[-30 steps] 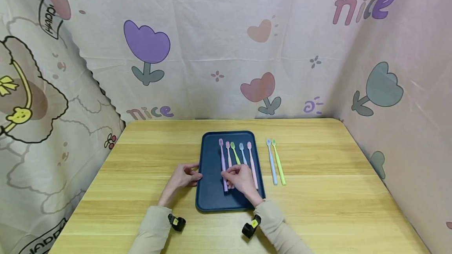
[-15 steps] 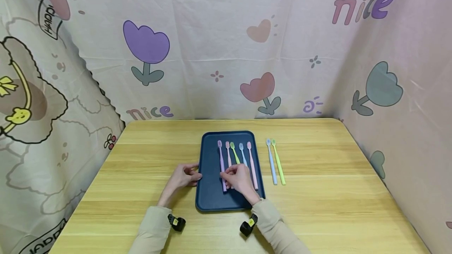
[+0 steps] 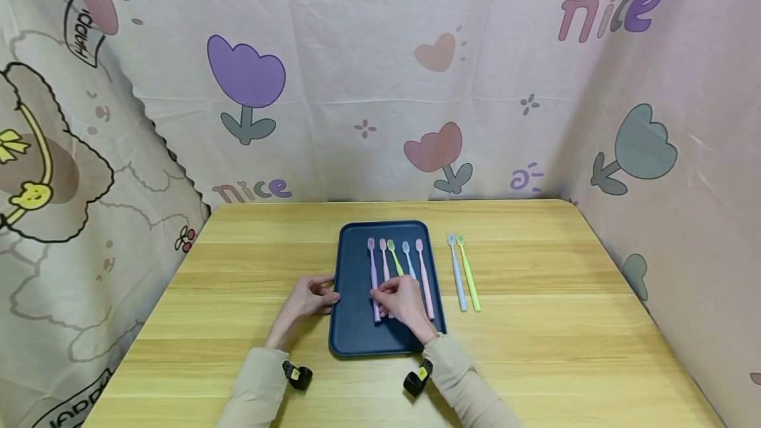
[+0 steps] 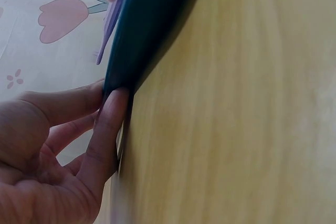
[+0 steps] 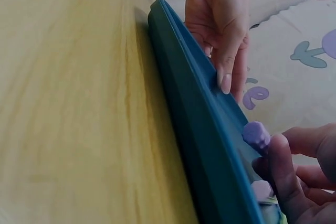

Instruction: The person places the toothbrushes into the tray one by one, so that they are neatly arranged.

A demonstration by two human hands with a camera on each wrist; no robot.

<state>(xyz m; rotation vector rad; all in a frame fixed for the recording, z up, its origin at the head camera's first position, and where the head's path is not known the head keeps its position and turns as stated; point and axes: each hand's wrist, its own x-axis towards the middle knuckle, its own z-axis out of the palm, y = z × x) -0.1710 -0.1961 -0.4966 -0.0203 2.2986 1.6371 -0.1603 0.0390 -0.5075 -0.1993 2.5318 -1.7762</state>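
Note:
A dark blue tray (image 3: 351, 332) lies on the table, bearing a row of toothbrushes with heads at the far end. My left hand (image 3: 308, 297) pinches the tray's left rim, thumb against the edge. Thumb and fingers of my right hand (image 3: 405, 299) pinch the handle of a purple toothbrush (image 3: 373, 269), leftmost in the row; its handle end (image 5: 255, 136) shows in the right wrist view. To its right lie a pink toothbrush (image 3: 384, 263), a green one (image 3: 394, 259), a blue one (image 3: 407, 257) and another pink one (image 3: 425, 276). My right hand hides parts of the middle handles.
Right of the tray, a blue toothbrush (image 3: 457, 276) and a yellow-green toothbrush (image 3: 469, 276) lie on the wooden table (image 3: 547, 322). A printed cloth (image 3: 357, 32) hangs behind the table and along both sides.
My right hand has shifted slightly left with the purple toothbrush, whose head has moved left and a little nearer. My left hand has stayed at the tray's rim.

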